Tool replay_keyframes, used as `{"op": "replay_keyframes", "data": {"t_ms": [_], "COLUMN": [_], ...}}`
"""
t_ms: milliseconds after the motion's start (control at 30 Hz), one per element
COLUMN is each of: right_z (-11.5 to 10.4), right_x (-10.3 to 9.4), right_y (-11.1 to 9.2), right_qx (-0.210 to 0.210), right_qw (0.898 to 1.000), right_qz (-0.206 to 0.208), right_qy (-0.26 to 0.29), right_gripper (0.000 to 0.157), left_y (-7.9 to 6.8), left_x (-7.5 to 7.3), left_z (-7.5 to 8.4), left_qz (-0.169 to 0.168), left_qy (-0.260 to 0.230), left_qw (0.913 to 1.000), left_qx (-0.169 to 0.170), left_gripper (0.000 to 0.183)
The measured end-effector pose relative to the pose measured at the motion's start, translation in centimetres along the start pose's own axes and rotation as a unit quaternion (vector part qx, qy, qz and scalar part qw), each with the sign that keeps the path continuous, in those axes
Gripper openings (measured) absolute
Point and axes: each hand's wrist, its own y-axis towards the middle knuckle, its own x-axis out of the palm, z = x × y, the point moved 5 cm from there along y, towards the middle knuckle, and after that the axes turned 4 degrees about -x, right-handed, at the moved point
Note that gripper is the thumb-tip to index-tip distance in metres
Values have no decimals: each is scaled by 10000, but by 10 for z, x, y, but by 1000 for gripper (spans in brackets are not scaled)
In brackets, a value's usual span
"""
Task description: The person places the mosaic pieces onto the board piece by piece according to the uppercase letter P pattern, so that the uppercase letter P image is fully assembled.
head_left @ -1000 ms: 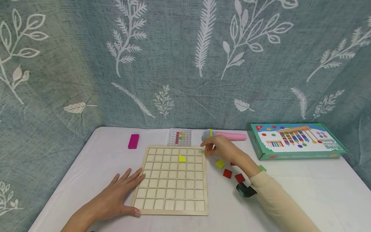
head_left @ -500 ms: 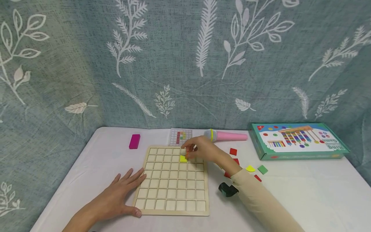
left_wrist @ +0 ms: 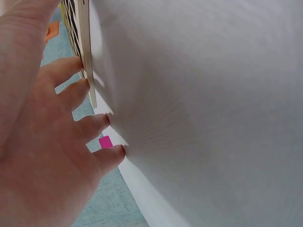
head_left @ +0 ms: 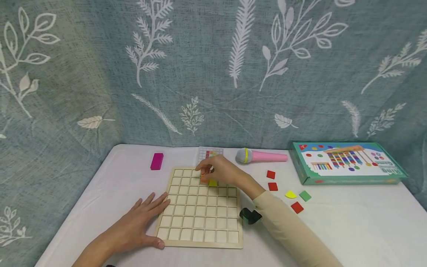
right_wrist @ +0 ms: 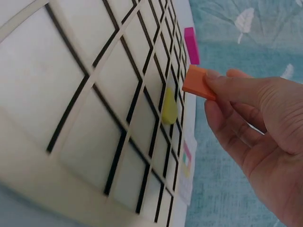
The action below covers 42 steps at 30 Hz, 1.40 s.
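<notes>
Before a leaf-print curtain [head_left: 207, 66], pinching an orange tile [right_wrist: 198, 82] in the right hand [head_left: 221, 171] above the wooden grid board's [head_left: 200, 211] far rows; resting the left hand [head_left: 135, 228], fingers spread, along its left edge. Might dislodge the nearby yellow tile [right_wrist: 169, 108] by lowering off-centre.

Blurred, unreadable lettering [head_left: 388, 167] on the box [head_left: 348, 163]

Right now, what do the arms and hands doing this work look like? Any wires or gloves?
They are a person's: no gloves, rings or cables show. The right hand comes out of a plain beige sleeve, with a small black object, probably the wrist camera, beside it. The left hand has no sleeve in view.
</notes>
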Motion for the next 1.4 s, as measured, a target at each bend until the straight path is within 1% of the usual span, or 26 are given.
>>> {"op": "replay_keyframes", "data": {"t_ms": [200, 367, 700, 1000, 1133, 1233, 1333, 1400], "right_z": [-1, 1, 5, 6, 7, 7, 6, 5], "right_x": [7, 11, 12, 14, 15, 16, 14, 11], "right_y": [5, 5, 5, 4, 5, 5, 2, -2], "right_qx": [130, 257, 484, 425, 402, 348, 379, 339], "right_qw": [9998, 9996, 9986, 9984, 9976, 9969, 9964, 9959], "right_qz": [-142, -102, -98, 8, -11, -8, 120, 222], "right_qy": [28, -28, -164, -367, -561, -706, -742, -806], "right_gripper": [28, 26, 25, 22, 22, 22, 21, 21], "left_y": [0, 0, 0, 1, 1, 1, 1, 2], "left_x": [0, -1, 0, 0, 0, 0, 1, 3], "left_z": [0, 1, 1, 1, 1, 1, 0, 0], "left_qz": [44, 38, 48, 54, 58, 0, -82, -99], "left_qy": [70, 48, 57, 31, 36, 29, 39, 0], "left_qw": [10000, 10000, 10000, 10000, 10000, 9999, 9997, 9997], "left_qx": [-19, -33, 1, -15, -10, -102, -242, -236], "left_gripper": [113, 113, 113, 113, 114, 114, 114, 114]}}
